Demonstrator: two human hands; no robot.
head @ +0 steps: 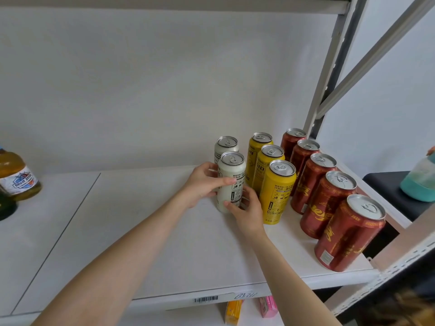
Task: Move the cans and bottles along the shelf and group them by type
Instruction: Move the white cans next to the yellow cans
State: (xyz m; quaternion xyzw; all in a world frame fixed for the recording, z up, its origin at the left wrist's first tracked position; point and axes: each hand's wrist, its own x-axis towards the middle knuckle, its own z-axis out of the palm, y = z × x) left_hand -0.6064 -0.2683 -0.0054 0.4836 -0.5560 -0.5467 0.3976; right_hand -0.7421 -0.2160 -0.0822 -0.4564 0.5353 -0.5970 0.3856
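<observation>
My left hand [204, 182] and right hand [247, 211] both clasp the front white can [231, 177], near the right end of the shelf [141, 220] beside the yellow cans [277, 191]; I'd slide it upright, in line with the rear white can [226, 144].

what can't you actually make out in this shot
Head view throughout.
1) rear white metal can: lower body hidden by the front white metal can.
2) that can's label: partly covered by the left hand and right hand gripping it; print too small.
3) brown labelled bottle: cut off by the left edge.
4) orange box below: top hidden by the white shelf board.
</observation>
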